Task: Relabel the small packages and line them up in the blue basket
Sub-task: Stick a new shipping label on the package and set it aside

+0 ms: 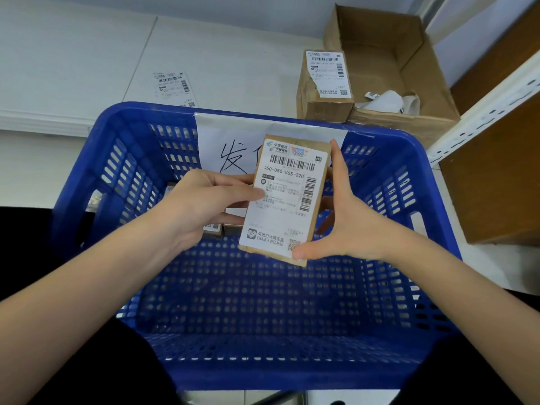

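Observation:
A small brown package (287, 197) with a white shipping label on its face is held above the blue basket (122, 159). My left hand (201, 206) grips its left edge, thumb lying on the label. My right hand (344, 220) clamps its right side, thumb under the bottom corner and fingers along the top edge. Low in the basket, behind my left hand, stand small labelled packages (214, 229), mostly hidden. Another labelled package (324, 86) stands on the table behind the basket.
A loose shipping label (174, 87) lies on the white table behind the basket. At the back right an open cardboard box (388, 65) holds crumpled label backing. A white metal shelf post (479, 103) and brown boards are at right. A handwritten paper sign (233, 147) hangs inside the basket's far wall.

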Available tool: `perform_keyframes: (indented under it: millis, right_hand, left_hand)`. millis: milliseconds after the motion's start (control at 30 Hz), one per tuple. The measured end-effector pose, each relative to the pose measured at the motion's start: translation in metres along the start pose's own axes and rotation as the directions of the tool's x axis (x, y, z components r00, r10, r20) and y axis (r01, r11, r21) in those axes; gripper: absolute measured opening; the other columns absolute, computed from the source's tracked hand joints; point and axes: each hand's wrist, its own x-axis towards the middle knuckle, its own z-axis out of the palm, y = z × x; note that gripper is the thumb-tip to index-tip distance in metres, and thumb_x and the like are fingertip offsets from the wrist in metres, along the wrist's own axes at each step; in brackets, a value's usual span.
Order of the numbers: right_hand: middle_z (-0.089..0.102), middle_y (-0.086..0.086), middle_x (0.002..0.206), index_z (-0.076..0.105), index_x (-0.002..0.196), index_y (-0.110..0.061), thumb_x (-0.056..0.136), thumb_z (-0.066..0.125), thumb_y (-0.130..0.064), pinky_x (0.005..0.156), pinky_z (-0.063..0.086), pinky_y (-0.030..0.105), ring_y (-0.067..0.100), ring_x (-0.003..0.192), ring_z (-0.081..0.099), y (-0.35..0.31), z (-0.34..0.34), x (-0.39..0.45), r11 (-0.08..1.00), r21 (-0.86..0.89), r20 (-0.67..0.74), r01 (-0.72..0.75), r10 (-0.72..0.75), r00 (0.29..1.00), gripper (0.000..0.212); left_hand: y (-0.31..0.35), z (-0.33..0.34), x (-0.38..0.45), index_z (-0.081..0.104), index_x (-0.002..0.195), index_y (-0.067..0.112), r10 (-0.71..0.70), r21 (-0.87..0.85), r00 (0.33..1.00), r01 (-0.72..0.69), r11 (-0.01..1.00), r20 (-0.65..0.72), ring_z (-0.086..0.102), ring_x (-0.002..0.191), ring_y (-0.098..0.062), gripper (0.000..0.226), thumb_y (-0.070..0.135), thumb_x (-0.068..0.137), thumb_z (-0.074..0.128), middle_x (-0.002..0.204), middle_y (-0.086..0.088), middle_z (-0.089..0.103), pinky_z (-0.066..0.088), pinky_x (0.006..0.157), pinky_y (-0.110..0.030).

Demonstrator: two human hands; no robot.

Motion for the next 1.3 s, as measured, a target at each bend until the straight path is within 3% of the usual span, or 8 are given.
perform_keyframes:
  millis: [167,300,433,700,800,1000,1133,1300]
  right_hand:
    - [0.036,-0.028,0.132,-0.014,0.145,-0.044,0.064,0.074,-0.038,0.096,0.05,0.032,0.009,0.118,0.054,-0.006,0.001,0.003,0.992,0.119,-0.098,0.031,-0.019,0.995,0.12]
    - [0.058,-0.002,0.127,0.024,0.136,-0.046,0.09,0.061,-0.021,0.088,0.055,0.036,0.007,0.102,0.065,-0.006,-0.001,0.007,0.958,0.268,-0.315,0.102,-0.013,0.949,0.065]
    - [0.061,0.001,0.121,0.031,0.129,-0.047,0.088,0.062,-0.012,0.077,0.057,0.027,0.007,0.099,0.066,-0.004,0.004,0.009,0.944,0.31,-0.348,0.11,0.005,0.937,0.061]
    - [0.062,0.002,0.117,0.03,0.136,-0.039,0.084,0.067,-0.014,0.084,0.056,0.042,0.017,0.097,0.068,-0.003,0.011,0.013,0.959,0.268,-0.397,0.094,0.021,0.918,0.069]
    - [0.063,0.004,0.116,0.031,0.133,-0.038,0.089,0.061,-0.01,0.072,0.058,0.028,0.009,0.092,0.068,-0.003,0.01,0.014,0.938,0.337,-0.37,0.078,0.056,0.927,0.06]
    - [0.063,0.001,0.116,0.029,0.14,-0.035,0.091,0.058,-0.013,0.075,0.057,0.025,0.005,0.094,0.067,-0.004,0.018,0.014,0.943,0.329,-0.312,0.053,0.056,0.948,0.061]
    - [0.061,0.0,0.117,0.023,0.148,-0.031,0.09,0.059,-0.015,0.086,0.056,0.035,0.008,0.099,0.066,-0.004,0.024,0.015,0.961,0.265,-0.289,0.076,0.004,0.957,0.07]
    - [0.063,0.001,0.112,0.026,0.144,-0.032,0.091,0.056,-0.011,0.079,0.056,0.028,0.01,0.096,0.067,-0.006,0.023,0.01,0.957,0.264,-0.295,0.119,-0.037,0.955,0.065]
  left_hand:
    - [0.002,0.0,0.0,0.075,0.079,0.004,0.033,-0.01,0.999,-0.033,0.999,-0.023,0.072,0.082,-0.014,0.006,0.002,0.082,0.069,0.098,0.009,0.074,0.059,0.062,-0.026]
    - [0.004,0.002,0.001,0.074,0.08,0.002,0.07,-0.006,0.997,-0.07,0.998,-0.027,0.072,0.083,-0.011,0.006,0.003,0.083,0.069,0.096,0.013,0.074,0.059,0.062,-0.025]
    - [0.001,0.0,0.005,0.076,0.073,0.009,0.145,0.245,0.98,-0.108,0.964,-0.136,0.071,0.079,-0.01,0.015,0.023,0.079,0.076,0.086,0.013,0.074,0.061,0.062,-0.037]
    - [0.004,0.004,-0.002,0.059,0.063,0.03,0.536,0.953,0.834,-0.043,0.301,-0.132,0.055,0.07,-0.012,0.046,0.072,0.078,0.05,0.075,0.012,0.055,0.033,0.053,-0.022]
    - [-0.005,-0.007,0.008,0.064,0.066,0.015,0.673,0.996,0.739,-0.039,0.084,-0.028,0.057,0.061,-0.021,0.072,0.077,0.079,0.031,0.078,0.001,0.058,0.027,0.049,-0.022]
    - [-0.01,0.015,0.012,0.064,0.091,0.0,0.876,0.859,0.26,-0.434,-0.27,0.407,0.059,0.075,-0.032,0.012,0.003,0.087,0.053,0.086,-0.015,0.064,0.039,0.064,-0.035]
    - [-0.031,0.023,0.018,0.051,0.133,-0.003,0.752,0.769,0.356,-0.565,-0.3,0.555,0.045,0.133,-0.03,0.042,0.005,0.093,0.04,0.139,-0.018,0.052,0.028,0.113,-0.038]
    - [-0.033,0.02,0.018,0.035,0.145,0.0,0.759,0.819,0.454,-0.545,-0.177,0.467,0.023,0.145,-0.025,0.05,0.021,0.1,0.035,0.154,-0.015,0.03,0.018,0.119,-0.04]
